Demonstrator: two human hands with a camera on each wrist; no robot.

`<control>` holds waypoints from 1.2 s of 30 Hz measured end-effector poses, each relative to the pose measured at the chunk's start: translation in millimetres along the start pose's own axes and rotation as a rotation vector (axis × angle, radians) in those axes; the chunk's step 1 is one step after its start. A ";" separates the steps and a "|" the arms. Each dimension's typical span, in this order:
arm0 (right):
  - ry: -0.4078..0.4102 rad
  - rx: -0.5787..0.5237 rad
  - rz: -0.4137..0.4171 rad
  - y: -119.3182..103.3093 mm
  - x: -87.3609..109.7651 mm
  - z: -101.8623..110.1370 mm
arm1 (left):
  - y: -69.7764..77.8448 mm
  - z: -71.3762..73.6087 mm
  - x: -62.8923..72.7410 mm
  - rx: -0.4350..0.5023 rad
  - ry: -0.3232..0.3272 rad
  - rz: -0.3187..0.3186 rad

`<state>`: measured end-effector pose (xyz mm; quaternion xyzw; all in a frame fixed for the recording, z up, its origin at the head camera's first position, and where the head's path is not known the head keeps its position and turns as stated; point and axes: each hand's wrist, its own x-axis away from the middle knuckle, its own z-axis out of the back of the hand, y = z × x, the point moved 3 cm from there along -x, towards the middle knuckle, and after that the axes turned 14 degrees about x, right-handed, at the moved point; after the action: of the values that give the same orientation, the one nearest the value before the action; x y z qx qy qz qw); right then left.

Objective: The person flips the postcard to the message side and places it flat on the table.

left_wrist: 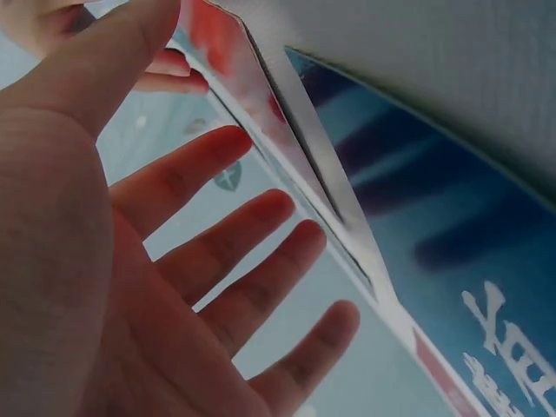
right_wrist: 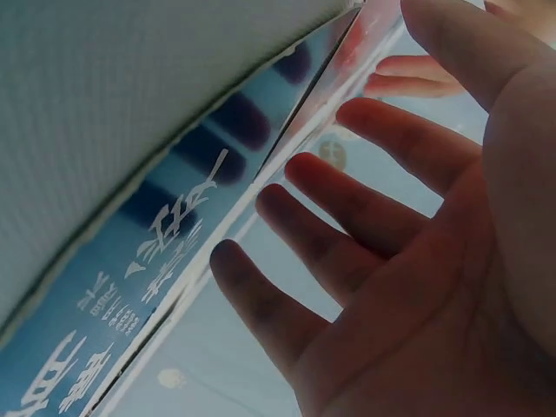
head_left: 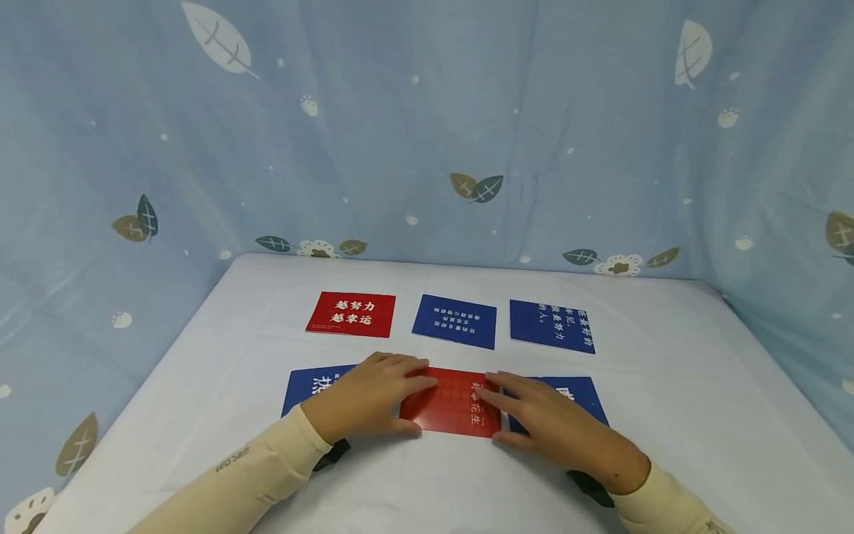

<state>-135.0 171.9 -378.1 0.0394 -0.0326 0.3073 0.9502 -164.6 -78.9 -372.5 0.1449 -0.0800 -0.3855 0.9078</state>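
A red card [head_left: 450, 400] with white characters lies flat on the table between the two hands. My left hand [head_left: 373, 397] is at its left side, fingertips overlapping the card's edge in the head view. On the opposite side my right hand [head_left: 550, 423] has its fingertips right at the card's right edge. Both wrist views show the left fingers [left_wrist: 230, 213] and right fingers [right_wrist: 347, 204] spread and nearly straight, nothing gripped. Beneath the left hand a blue card [head_left: 303, 386] is partly covered; the right hand partly hides another blue card [head_left: 583, 393].
Behind the hands a row holds a red card [head_left: 350, 315], a blue card [head_left: 455, 320] and another blue card [head_left: 552, 326]. They lie on a white-covered table [head_left: 220, 356]. A blue leaf-patterned curtain [head_left: 400, 133] hangs around its far side and flanks.
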 end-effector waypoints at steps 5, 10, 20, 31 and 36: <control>-0.005 0.008 0.013 -0.1 1.2 -3.0 | -2.2 -4.1 1.8 0.012 -0.011 0.010; -0.005 0.019 0.020 1.8 1.7 -6.6 | -4.6 -7.3 0.1 0.055 -0.027 0.024; 0.027 0.025 0.024 1.1 0.6 -6.8 | -4.1 -6.6 0.9 0.076 -0.034 0.047; 0.041 0.018 0.022 -0.8 1.5 -7.4 | -0.4 -8.1 4.2 0.055 -0.032 0.059; 0.041 0.034 0.025 -1.0 0.9 -4.8 | 1.6 -8.1 3.6 0.044 -0.036 0.054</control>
<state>-133.5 172.0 -382.9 0.0488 -0.0084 0.3205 0.9460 -158.9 -78.8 -379.5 0.1558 -0.1087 -0.3615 0.9128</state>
